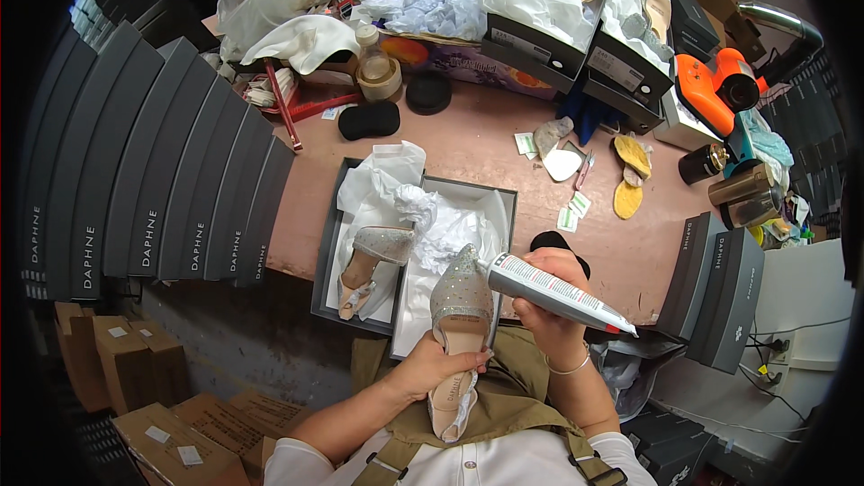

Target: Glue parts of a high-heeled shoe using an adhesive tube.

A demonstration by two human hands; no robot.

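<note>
In the head view, two bare hands work together, each on one thing. The left hand point(428, 372) is closed around one silver, glittering, pointed-toe flat shoe with a beige insole point(463, 297), its thumb lying across the shoe's opening. This shoe is above the person's olive apron point(513, 387), its toe pointing away from the body. The right hand point(556, 335), with one thin band at the wrist, has its fingers wrapped around one grey-and-white squeeze tube point(540, 288). The tube's nozzle is at the shoe's toe; whether it touches cannot be told.

Just beyond the hands is one open, dark grey cardboard shoebox point(325, 285) in two tissue-lined halves, with one matching silver shoe point(385, 245) in the left half. On the pinkish worktop point(486, 139) are one black oval pad point(369, 120), one black round pad point(428, 93) and two yellow sponge pieces point(627, 201). A third black object point(546, 240) is partly hidden behind the right hand.

At the far side are two open dark boxes point(526, 52) with white tissue; two shoes show in one, one in the other. One orange tool point(702, 94) is to their right. At least six dark grey shoeboxes point(130, 162) stand in a row at left.
</note>
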